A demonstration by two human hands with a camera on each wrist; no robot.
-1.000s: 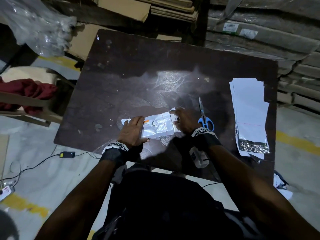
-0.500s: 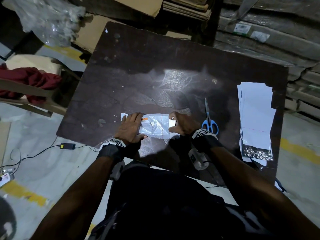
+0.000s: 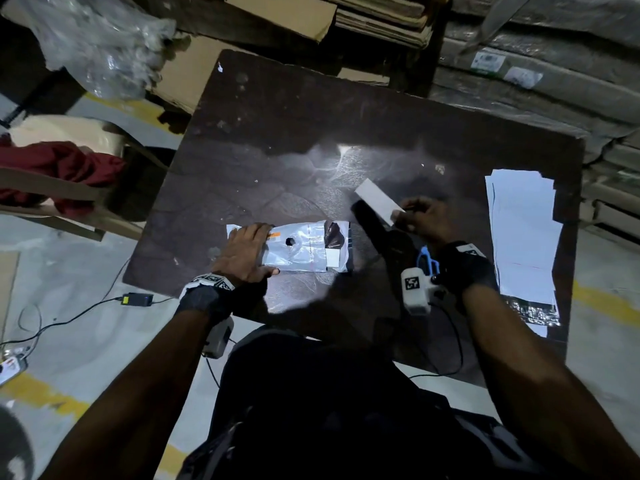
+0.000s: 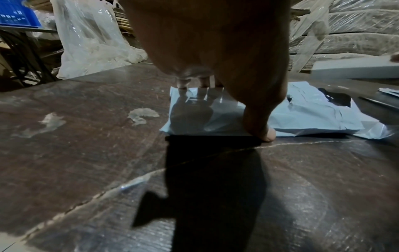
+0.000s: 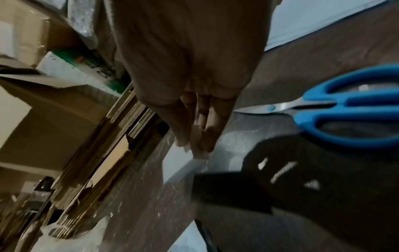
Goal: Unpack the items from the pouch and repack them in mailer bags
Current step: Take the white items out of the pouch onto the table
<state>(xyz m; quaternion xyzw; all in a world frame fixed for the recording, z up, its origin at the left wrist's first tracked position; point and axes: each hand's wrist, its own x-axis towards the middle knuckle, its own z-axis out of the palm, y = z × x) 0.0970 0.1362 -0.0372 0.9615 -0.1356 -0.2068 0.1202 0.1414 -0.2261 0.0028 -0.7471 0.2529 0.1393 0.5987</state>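
A shiny white pouch (image 3: 304, 249) lies flat near the front edge of the dark table (image 3: 311, 116), its right end torn open. My left hand (image 3: 258, 247) presses flat on the pouch's left end with straight fingers. In the left wrist view the left hand (image 4: 228, 105) has its thumb at the near edge of the pouch (image 4: 302, 116). My right hand (image 3: 401, 216) pinches one end of a slim white box (image 3: 379, 201), held just above the table to the right of the pouch. In the right wrist view my right hand (image 5: 194, 146) holds the box (image 5: 183, 167) by its near end.
Blue-handled scissors (image 3: 427, 261) (image 5: 345, 109) lie by my right wrist. A stack of white mailer bags (image 3: 523, 244) lies along the table's right side. Cardboard sheets (image 3: 277, 8) and clear plastic (image 3: 100, 43) are piled behind the table. A chair with red cloth (image 3: 59, 171) stands at the left.
My right hand has drawn the white box out of the pouch's open end and carried it up and to the right. The left hand keeps pressing the pouch down.
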